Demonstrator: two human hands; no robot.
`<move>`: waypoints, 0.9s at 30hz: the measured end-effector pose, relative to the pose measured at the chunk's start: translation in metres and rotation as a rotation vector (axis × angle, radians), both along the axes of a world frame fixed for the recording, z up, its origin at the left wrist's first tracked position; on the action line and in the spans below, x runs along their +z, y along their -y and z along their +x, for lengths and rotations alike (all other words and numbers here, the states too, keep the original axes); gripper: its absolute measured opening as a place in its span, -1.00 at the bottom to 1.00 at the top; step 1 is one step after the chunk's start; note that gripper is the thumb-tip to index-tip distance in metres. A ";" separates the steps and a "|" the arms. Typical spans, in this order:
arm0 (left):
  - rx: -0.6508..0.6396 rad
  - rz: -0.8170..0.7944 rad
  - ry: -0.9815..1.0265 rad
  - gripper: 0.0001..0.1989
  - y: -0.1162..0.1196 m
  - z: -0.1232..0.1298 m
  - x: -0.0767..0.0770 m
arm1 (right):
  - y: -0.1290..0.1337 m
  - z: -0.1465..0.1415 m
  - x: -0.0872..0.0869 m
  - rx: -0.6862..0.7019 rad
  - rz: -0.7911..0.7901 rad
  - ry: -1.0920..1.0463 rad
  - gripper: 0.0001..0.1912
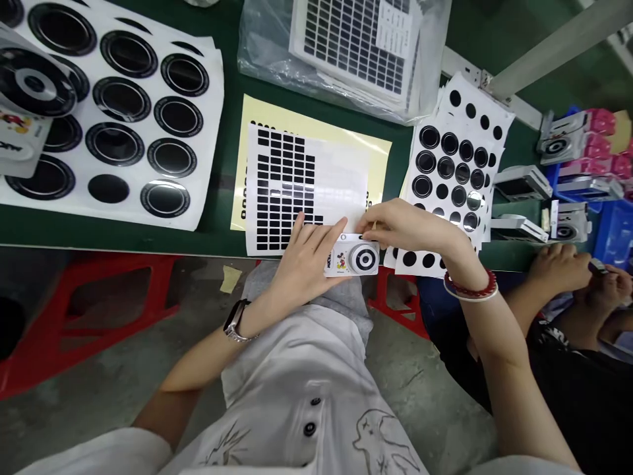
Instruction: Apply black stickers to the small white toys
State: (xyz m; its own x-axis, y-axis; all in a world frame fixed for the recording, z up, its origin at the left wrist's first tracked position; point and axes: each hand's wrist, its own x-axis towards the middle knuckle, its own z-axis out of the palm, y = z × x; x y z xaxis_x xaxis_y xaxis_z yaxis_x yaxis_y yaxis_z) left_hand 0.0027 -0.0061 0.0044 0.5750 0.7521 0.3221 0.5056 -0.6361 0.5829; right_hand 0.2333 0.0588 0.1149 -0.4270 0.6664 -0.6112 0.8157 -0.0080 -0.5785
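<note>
Left hand (305,264) grips a white Mickey Mouse camera (352,255) at frame centre; right hand (400,227) pinches closed at its top edge.

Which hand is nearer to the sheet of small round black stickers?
Right. The right hand lies over the sticker sheet's lower edge; the left hand is farther, beyond the white camera.

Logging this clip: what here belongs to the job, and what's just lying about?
In the job:
left hand
right hand
white Mickey-print camera body
sheet of black rectangular stickers

Lying about:
black ring sticker sheets
bagged sticker sheet
blue crate
co-worker's hands
</note>
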 end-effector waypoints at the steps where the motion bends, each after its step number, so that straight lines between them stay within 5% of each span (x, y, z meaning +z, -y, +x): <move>1: -0.005 -0.001 -0.003 -0.05 -0.001 -0.001 0.001 | 0.004 0.009 -0.001 -0.063 0.053 -0.033 -0.78; 5: -0.059 -0.012 0.010 -0.07 -0.004 -0.004 0.001 | 0.021 0.065 -0.011 -0.564 0.583 0.110 -0.72; 7: -0.081 -0.012 0.018 -0.08 -0.006 -0.006 0.000 | 0.025 0.090 -0.020 -0.681 0.695 0.283 -0.70; 14: -0.127 -0.062 0.005 -0.07 -0.011 -0.010 0.002 | 0.021 0.101 -0.043 -0.759 0.671 0.365 -0.55; 23: -0.115 -0.076 -0.051 0.00 -0.009 -0.010 0.007 | 0.007 0.096 -0.040 -0.847 0.560 0.272 -0.59; 27: -0.109 -0.102 -0.058 0.00 -0.009 -0.011 0.007 | 0.019 0.084 -0.035 -0.892 0.664 0.198 -0.78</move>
